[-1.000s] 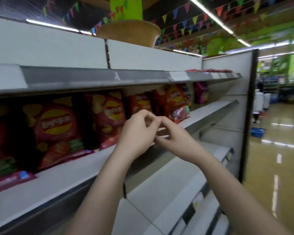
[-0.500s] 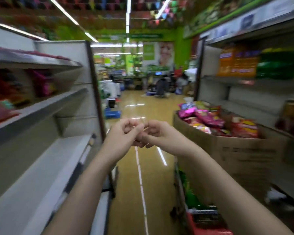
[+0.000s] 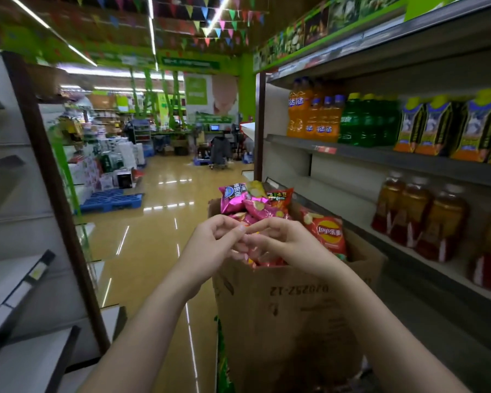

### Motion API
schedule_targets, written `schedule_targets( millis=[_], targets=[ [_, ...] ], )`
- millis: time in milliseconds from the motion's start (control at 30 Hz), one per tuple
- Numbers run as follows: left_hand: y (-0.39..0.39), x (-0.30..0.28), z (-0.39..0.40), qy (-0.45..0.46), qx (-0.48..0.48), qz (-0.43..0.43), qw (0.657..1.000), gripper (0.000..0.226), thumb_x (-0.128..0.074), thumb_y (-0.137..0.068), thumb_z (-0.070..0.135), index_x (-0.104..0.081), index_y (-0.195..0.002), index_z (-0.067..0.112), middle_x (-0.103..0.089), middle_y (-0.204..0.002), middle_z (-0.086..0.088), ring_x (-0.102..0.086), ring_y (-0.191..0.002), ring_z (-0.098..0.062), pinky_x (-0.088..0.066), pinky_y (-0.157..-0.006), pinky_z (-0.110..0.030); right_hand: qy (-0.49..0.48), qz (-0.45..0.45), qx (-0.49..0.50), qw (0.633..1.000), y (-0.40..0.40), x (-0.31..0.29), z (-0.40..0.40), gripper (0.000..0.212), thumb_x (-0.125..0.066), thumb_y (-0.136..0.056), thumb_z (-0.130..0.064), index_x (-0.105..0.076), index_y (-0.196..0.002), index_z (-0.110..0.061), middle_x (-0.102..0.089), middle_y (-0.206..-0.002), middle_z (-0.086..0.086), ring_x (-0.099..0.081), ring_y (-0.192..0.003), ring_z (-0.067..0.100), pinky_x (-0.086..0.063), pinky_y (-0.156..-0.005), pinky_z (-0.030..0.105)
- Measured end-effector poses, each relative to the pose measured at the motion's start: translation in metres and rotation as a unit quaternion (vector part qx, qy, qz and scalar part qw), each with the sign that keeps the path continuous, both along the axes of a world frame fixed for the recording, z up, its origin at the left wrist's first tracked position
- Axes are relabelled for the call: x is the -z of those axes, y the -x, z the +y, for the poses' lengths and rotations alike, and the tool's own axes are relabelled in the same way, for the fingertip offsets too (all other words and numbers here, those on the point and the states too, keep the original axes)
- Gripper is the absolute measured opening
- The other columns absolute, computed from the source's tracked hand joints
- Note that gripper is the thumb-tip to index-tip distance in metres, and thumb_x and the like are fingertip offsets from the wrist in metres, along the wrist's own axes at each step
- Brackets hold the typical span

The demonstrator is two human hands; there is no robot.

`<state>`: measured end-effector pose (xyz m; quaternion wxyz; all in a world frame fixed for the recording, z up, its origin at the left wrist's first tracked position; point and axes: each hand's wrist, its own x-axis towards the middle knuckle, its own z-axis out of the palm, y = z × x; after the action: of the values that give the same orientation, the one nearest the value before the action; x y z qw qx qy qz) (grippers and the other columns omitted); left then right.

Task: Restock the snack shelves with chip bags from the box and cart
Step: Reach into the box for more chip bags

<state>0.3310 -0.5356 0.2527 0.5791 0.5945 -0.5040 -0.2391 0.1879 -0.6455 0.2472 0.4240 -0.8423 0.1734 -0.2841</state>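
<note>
Swinging away from the snack shelves, the view has come round across the aisle in the last second: the red chip bags on the shelf that filled the earlier picture are gone, and the cardboard box of stock now stands right in front of the person. Both hands have kept the same pose through the turn, fingertips meeting at chest height. For the task, that reads as one shelving run finished and the next pick-up about to begin.

Neither grip holds a bag. The left hand and the right hand hang just above the near rim of the box with their fingers loosely curled and touching each other; whether something tiny is pinched between the fingertips cannot be told, as the view is soft there, but nothing shows.

Chip bags heap up out of the open box. The pink bags sit just beyond the fingers, toward the far side, and the red chip bag stands upright just beside the right hand, close against it on the outer side. A short drop of either hand would likely reach a bag. The bare white shelves on the left await stock.
</note>
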Motion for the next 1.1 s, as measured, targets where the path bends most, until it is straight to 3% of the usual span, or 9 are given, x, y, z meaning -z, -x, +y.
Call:
schedule_targets(
  millis=[167,333,400,567,700,833,967,1033,1100],
  targets=[
    [-0.001,0.001,-0.077,-0.006,-0.103,0.042,0.994,0.011,-0.053,-0.098,0.012,-0.062,-0.1,0.006,-0.074,-0.087,-0.008,-0.069,-0.081,-0.021,-0.056,-0.079,-0.036,-0.132,-0.062,0.131,0.981,0.001,-0.006,-0.111,0.021,-0.051,-0.101,-0.019,-0.06,-0.117,-0.009,-0.074,-0.095,0.008,-0.07,-0.083,0.02,-0.06,-0.076,0.032],
    [-0.009,0.016,-0.118,-0.028,-0.167,0.084,0.982,0.009,-0.052,-0.096,0.008,-0.061,-0.096,0.011,-0.074,-0.087,-0.007,-0.069,-0.083,-0.023,-0.056,-0.082,-0.041,0.082,0.305,0.074,0.946,-0.056,0.019,-0.203,0.027,-0.053,-0.099,-0.027,-0.063,-0.11,-0.005,-0.068,-0.103,0.012,-0.062,-0.079,0.014,-0.055,-0.07,0.028],
    [-0.017,0.021,-0.122,-0.042,-0.179,0.087,0.979,0.009,-0.052,-0.096,0.008,-0.061,-0.097,0.01,-0.073,-0.088,-0.009,-0.069,-0.081,-0.024,-0.057,-0.082,-0.043,0.154,0.406,0.025,0.901,-0.083,0.03,-0.217,0.048,-0.059,-0.094,-0.042,-0.059,-0.12,-0.002,-0.064,-0.12,0.017,-0.063,-0.094,0.02,-0.05,-0.073,0.026],
    [-0.038,0.02,-0.122,-0.069,-0.204,0.072,0.974,0.01,-0.051,-0.097,0.009,-0.06,-0.101,0.008,-0.073,-0.089,-0.009,-0.069,-0.076,-0.021,-0.057,-0.077,-0.039,0.153,0.503,-0.015,0.851,-0.12,0.066,-0.215,0.118,-0.065,-0.079,-0.064,0.002,-0.154,-0.003,-0.015,-0.161,0.015,-0.023,-0.146,0.033,-0.028,-0.117,0.044],
    [-0.045,0.019,-0.13,-0.088,-0.207,0.083,0.971,0.01,-0.051,-0.098,0.007,-0.059,-0.102,0.005,-0.07,-0.093,-0.014,-0.068,-0.078,-0.02,-0.058,-0.076,-0.034,0.139,0.43,-0.005,0.892,-0.108,0.05,-0.217,0.108,-0.074,-0.077,-0.055,-0.015,-0.152,-0.006,-0.038,-0.149,0.01,-0.043,-0.133,0.028,-0.041,-0.107,0.038],
    [-0.044,0.018,-0.143,-0.128,-0.183,0.099,0.97,0.022,-0.056,-0.096,0.027,-0.058,-0.108,0.008,-0.064,-0.097,-0.008,-0.065,-0.09,-0.02,-0.056,-0.087,-0.031,-0.044,0.251,-0.049,0.966,-0.073,0.01,-0.215,0.071,-0.072,-0.084,-0.039,-0.033,-0.14,-0.02,-0.057,-0.104,-0.01,-0.062,-0.088,0.005,-0.05,-0.068,0.014],
    [-0.028,0.015,-0.163,-0.121,-0.092,0.121,0.981,0.07,-0.068,-0.068,0.067,-0.053,-0.122,0.024,-0.069,-0.111,0.004,-0.066,-0.103,-0.016,-0.052,-0.094,-0.044,-0.075,0.09,-0.047,0.992,-0.067,0.002,-0.191,0.062,-0.057,-0.092,-0.047,-0.035,-0.146,-0.026,-0.059,-0.129,-0.009,-0.061,-0.103,-0.002,-0.049,-0.089,0.016],
    [-0.025,0.019,-0.172,-0.056,-0.138,0.147,0.978,0.099,-0.084,-0.049,0.067,-0.05,-0.13,0.02,-0.07,-0.115,-0.002,-0.07,-0.097,-0.018,-0.057,-0.087,-0.043,-0.132,0.051,-0.076,0.987,-0.073,0.004,-0.179,0.051,-0.044,-0.1,-0.039,-0.029,-0.148,-0.027,-0.051,-0.125,-0.021,-0.054,-0.097,-0.016,-0.042,-0.084,0.003],
    [-0.032,0.02,-0.175,-0.012,-0.222,0.152,0.963,0.096,-0.092,-0.05,0.046,-0.048,-0.129,0.015,-0.068,-0.114,-0.004,-0.07,-0.095,-0.02,-0.058,-0.085,-0.042,-0.215,0.031,-0.112,0.97,-0.075,0.002,-0.174,0.047,-0.039,-0.103,-0.036,-0.033,-0.149,-0.027,-0.052,-0.133,-0.012,-0.055,-0.11,-0.002,-0.044,-0.087,0.01]
  ],
)
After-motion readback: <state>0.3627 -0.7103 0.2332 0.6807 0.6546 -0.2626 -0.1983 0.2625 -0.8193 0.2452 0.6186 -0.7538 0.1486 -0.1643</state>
